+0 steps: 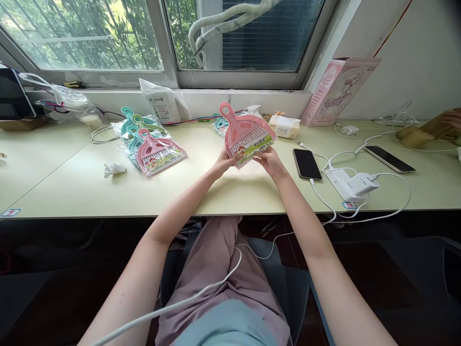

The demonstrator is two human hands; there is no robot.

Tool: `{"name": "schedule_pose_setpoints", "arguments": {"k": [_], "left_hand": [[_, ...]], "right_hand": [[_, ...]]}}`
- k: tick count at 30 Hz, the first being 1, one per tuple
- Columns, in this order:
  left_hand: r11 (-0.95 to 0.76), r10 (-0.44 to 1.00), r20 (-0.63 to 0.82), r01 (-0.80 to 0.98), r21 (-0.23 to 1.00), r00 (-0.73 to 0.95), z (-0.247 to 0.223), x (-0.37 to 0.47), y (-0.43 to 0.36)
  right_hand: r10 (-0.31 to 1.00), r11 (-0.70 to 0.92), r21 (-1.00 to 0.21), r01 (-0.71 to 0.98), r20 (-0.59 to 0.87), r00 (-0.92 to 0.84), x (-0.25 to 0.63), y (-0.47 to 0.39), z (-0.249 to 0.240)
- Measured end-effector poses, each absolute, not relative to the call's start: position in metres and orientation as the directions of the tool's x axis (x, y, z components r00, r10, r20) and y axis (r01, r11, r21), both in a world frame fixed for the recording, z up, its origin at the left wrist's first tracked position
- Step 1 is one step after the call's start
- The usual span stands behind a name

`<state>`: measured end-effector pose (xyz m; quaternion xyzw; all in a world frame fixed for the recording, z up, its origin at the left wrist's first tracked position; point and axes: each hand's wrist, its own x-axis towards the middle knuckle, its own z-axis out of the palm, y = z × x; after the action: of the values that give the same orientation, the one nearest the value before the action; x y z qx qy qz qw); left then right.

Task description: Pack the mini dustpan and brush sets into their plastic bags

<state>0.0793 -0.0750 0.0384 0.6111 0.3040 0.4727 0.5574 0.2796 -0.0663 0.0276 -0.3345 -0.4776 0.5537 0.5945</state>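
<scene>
The pale surface (72, 187) extends below the window (252, 43), a printed pink box (338, 91) standing at its back right. Left of centre lies a pile of wrapped dustpan sets (158, 156), teal and green with a pink one at the front. The pink dustpan set (248, 134), in clear wrapping with a printed label, is held up over the middle of the surface, its handle uppermost and its lower edge towards the person. The left hand (224, 162) has its fingers closed on the lower left edge; the right hand (270, 162) has its fingers closed on the lower right edge. To the right lie the white power strip (340, 185) and, beside it, a dark phone (307, 164); left, before the pile, a crumpled tissue (114, 169).
</scene>
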Motion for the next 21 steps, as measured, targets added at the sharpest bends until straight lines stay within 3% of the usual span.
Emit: {"name": "schedule_pose_setpoints", "arguments": {"k": [21], "left_hand": [[-0.176, 0.927, 0.213, -0.141, 0.974, 0.310, 0.0287, 0.0821, -0.0683]], "right_hand": [[0.984, 0.162, -0.934, -0.319, 0.177, -0.018, 0.2733, -0.0633, 0.0212]]}}
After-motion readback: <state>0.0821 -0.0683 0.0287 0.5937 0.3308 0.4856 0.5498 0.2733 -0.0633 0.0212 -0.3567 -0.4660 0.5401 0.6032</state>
